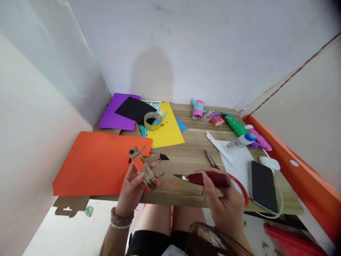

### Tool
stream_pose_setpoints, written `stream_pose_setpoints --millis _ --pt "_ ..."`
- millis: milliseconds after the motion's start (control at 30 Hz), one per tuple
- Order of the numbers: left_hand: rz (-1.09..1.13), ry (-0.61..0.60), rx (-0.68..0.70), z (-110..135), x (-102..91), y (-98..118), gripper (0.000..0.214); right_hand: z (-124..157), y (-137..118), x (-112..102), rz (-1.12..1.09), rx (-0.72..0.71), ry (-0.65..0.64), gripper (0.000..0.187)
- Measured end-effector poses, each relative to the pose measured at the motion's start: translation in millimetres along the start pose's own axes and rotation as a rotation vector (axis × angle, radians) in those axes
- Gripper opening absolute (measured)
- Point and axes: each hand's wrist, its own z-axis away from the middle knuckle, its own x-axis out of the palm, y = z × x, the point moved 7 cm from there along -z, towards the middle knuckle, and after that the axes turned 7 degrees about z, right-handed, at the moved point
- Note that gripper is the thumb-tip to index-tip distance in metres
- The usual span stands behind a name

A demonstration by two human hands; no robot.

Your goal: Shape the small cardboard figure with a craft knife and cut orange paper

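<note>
My left hand (135, 183) is closed around a small brown cardboard figure (138, 164) with an orange patch on its middle and a dark round spot near its top end. It is held tilted above the table's front edge. My right hand (222, 199) grips a craft knife (206, 179) with a dark red handle; its short pointed blade points left toward the figure, apart from it. Small orange paper scraps (170, 184) lie on the wood between my hands. Scissors (213, 160) with red handles lie partly hidden behind my right hand.
Left are orange paper (98, 163), purple paper (114, 110), black paper (133, 109), yellow paper (170, 131) and a tape roll (152, 121). Right are a glue bottle (241, 142), white paper (239, 160), a phone (263, 186) and a white cable (281, 199). A decorated paper tube (197, 109) stands behind.
</note>
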Motion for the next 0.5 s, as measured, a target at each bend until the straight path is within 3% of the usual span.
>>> stream_pose_setpoints --millis 100,267,500 --pt "0.016 0.001 0.002 2 -2.4 0 0.054 -1 -3 2 0.023 -0.071 0.002 0.026" --pt "0.04 0.057 0.032 3 -20.7 0 0.03 -1 -26 26 -0.024 -0.171 -0.061 0.019" --pt "0.092 0.046 0.03 1 -17.5 1 0.029 -10 -62 40 0.084 -0.43 -0.146 0.02"
